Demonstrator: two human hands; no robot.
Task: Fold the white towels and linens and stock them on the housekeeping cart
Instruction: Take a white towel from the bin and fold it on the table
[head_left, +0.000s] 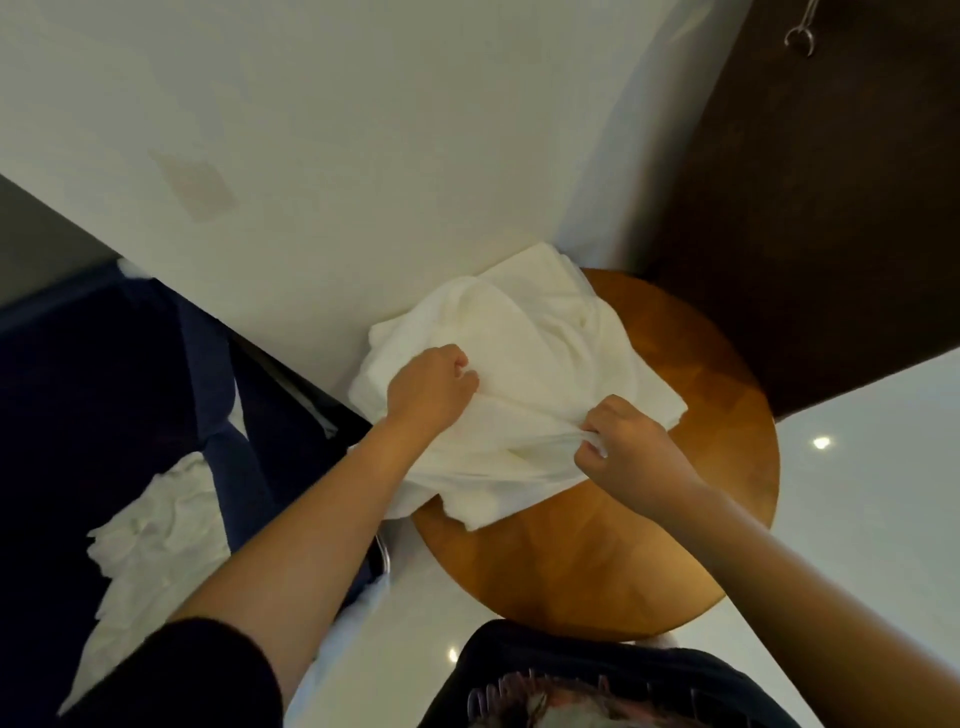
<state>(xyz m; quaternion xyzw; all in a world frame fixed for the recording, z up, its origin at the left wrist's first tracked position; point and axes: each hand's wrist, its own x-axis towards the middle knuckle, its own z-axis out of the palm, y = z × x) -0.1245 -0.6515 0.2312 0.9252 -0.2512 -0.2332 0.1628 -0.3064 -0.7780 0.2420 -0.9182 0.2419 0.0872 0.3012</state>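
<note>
Closest to us are our dark printed shirt (571, 680) and a black sleeve (171, 675) on the left arm. At our left stands a dark blue fabric bin (104, 374), and a crumpled white towel (156, 525) lies in it. Both bare forearms reach forward over a round wooden table (597, 561). The white linen (530, 332) lies loosely heaped on the table's far half, and its left edge hangs over the rim towards the bin. Our right hand (628, 447) pinches a bunched fold at the linen's near edge, knuckles up. Our left hand (431, 389), a little farther, has its fingers curled into the cloth and clenches a fold. Behind are a white wall (363, 156) and a dark brown door (805, 234).
</note>
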